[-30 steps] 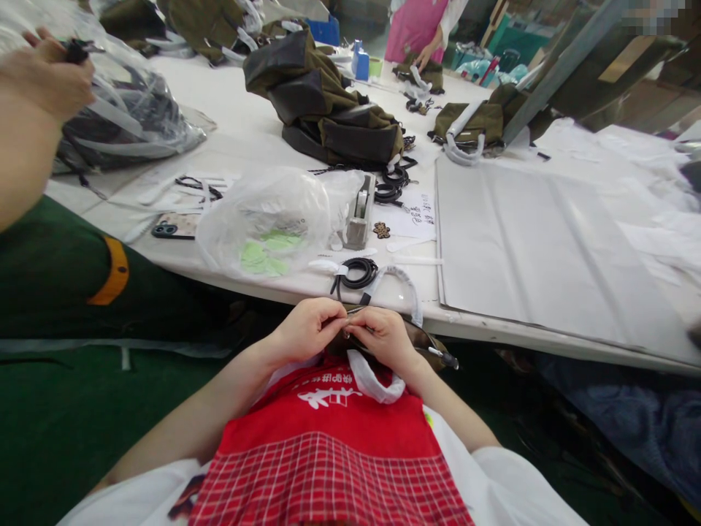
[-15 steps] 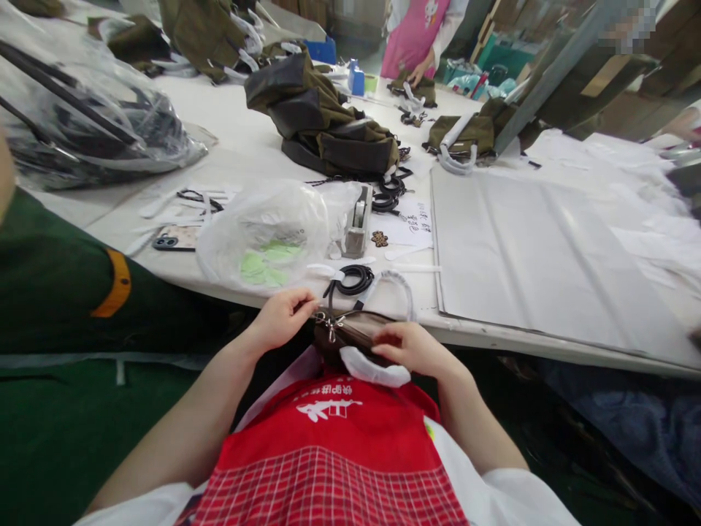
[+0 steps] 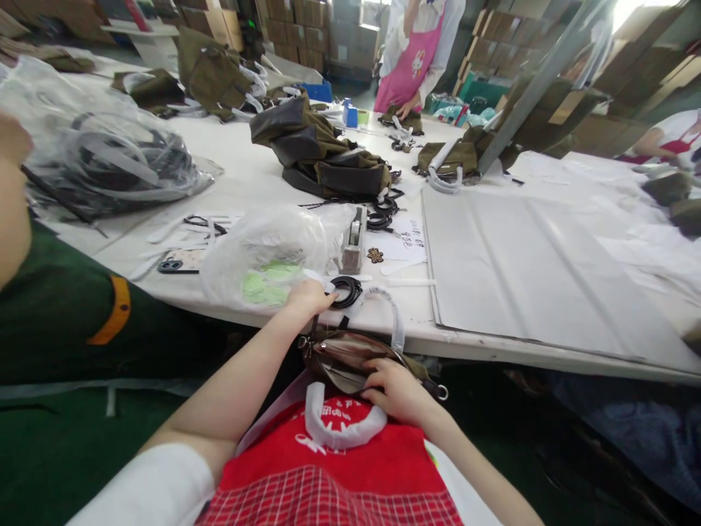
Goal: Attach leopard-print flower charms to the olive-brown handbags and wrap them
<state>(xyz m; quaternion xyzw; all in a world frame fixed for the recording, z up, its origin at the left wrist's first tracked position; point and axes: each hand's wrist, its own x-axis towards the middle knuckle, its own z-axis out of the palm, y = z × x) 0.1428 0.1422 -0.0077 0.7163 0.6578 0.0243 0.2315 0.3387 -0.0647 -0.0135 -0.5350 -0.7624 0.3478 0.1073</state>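
Note:
A small olive handbag (image 3: 336, 359) lies against my apron at the table's front edge, its zipped mouth wide and its pale lining showing. My right hand (image 3: 395, 389) is closed on the near rim of that mouth, fingertips partly inside. One wrapped white handle (image 3: 346, 436) hangs down over the red apron; the other wrapped handle (image 3: 398, 321) rests on the table edge. Beyond the bag, my left hand (image 3: 307, 296) pinches a coiled black strap (image 3: 347, 292) at its left side. Its fingertips are partly hidden.
Behind the strap are a plastic bag of green tags (image 3: 268, 281), a tape dispenser (image 3: 353, 245) and a phone (image 3: 179, 261). Stacked olive bags (image 3: 328, 157) stand farther back. Grey sheets (image 3: 526, 263) cover the right side. A person in a pink apron (image 3: 410, 66) stands opposite.
My left hand has left the zip end and moved forward and right onto the coiled strap. The bag's mouth has widened, with my right hand lower on its rim.

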